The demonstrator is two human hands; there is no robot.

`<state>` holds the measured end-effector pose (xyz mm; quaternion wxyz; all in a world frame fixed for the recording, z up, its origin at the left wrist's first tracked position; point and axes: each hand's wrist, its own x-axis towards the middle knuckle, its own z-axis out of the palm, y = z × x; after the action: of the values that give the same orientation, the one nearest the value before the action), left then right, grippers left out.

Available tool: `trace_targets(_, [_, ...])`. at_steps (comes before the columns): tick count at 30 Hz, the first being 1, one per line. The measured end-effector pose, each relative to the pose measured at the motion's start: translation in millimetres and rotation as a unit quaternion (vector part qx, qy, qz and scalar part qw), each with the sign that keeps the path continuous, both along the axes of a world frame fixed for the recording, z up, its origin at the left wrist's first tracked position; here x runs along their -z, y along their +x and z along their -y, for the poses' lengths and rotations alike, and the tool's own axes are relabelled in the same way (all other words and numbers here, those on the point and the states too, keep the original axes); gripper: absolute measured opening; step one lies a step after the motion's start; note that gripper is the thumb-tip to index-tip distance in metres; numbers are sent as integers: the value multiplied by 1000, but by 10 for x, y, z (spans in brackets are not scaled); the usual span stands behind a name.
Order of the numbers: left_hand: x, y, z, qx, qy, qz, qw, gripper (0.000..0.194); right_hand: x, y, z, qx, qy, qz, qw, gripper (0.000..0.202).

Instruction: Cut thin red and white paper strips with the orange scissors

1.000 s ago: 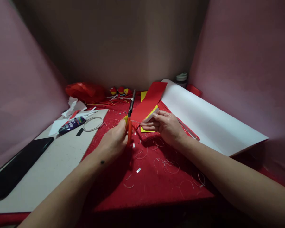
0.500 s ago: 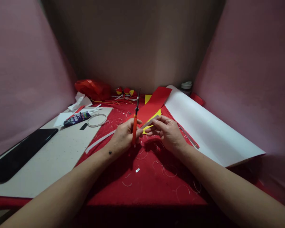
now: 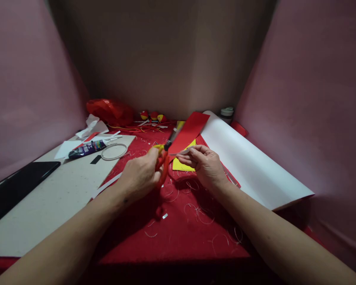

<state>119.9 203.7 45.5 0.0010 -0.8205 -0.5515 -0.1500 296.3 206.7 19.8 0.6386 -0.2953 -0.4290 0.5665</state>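
My left hand (image 3: 141, 172) is closed around scissors (image 3: 164, 164) with red-orange and yellow handles. Their dark blades, blurred by motion, point up and away to the right. My right hand (image 3: 209, 164) pinches a narrow pale strip (image 3: 186, 151) between thumb and fingers, to the right of the scissors. A long white strip (image 3: 108, 184) shows behind my left forearm. Beyond my hands lie a red sheet (image 3: 191, 130) and yellow sheets (image 3: 182, 164), partly under it.
On the left, a pale board (image 3: 77, 194) bears a dark phone-like slab (image 3: 20, 186), a glue tube (image 3: 87, 149) and a ring (image 3: 114, 151). A white roll (image 3: 249, 158) lies on the right. Thread bits litter the red cloth (image 3: 190, 241). Small red-yellow figures (image 3: 153, 116) stand behind.
The scissors have turned from upright to a rightward slant, and my left hand has rolled over with them. My right hand still pinches the strip. The whole view has shifted slightly.
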Motion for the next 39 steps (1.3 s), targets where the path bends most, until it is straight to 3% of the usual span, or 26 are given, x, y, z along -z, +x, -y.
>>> trace_targets(3, [65,-24,-1,35,40,-103,993,23,-14,15,-14,17,-2,15,1000,6])
trace_targets(8, [141,-26,-15,48,21,-145,988,24,-10,23,-26,24,-9,12,1000,7])
trace_targets(33, [35,-8,20,80,-61,-155,983,20,10,3,-11,-8,-19,3,1000,3])
trace_targets(39, [88,-4,7,92,-33,-67,993,19,-7,6,2,8,-25,16,1000,6])
